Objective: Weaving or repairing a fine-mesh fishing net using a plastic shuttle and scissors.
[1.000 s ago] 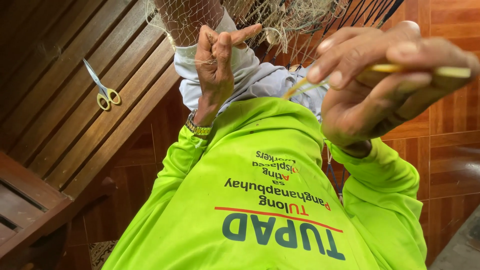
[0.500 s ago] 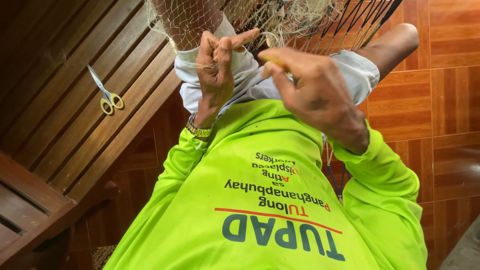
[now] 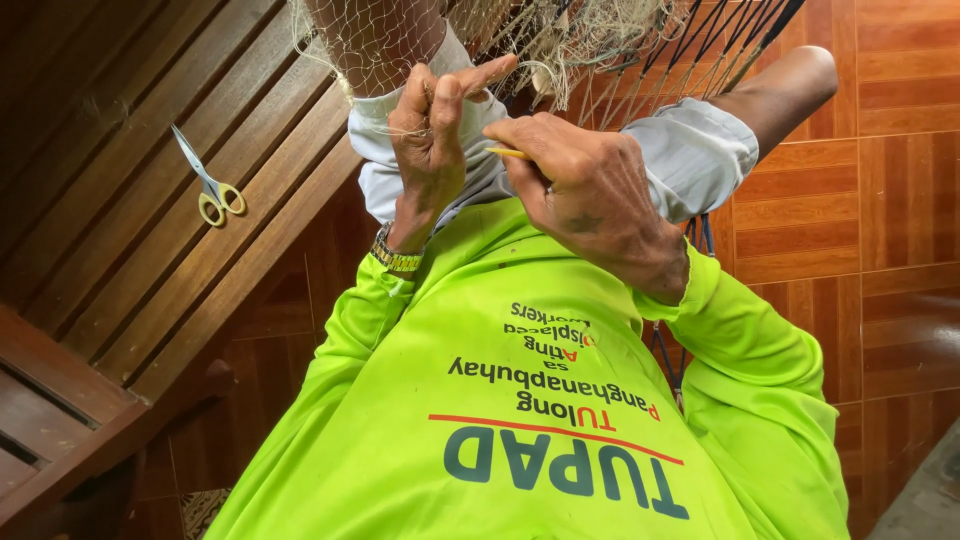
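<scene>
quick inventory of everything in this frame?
fishing net: 1, pale fine mesh, top centre, draped over the knees
netting needle: 1, yellow, sticking out of the right hand
scissors: 1, yellow handles, lying on the bench
wooden bench: 1, brown slats, left
tiled floor: reddish-brown, right
dark cords: several, top right
wristwatch: 1, metal band, left wrist
shirt: 1, neon green, long-sleeved
shorts: light grey
left hand: pinching net mesh
right hand: gripping the needle
</scene>
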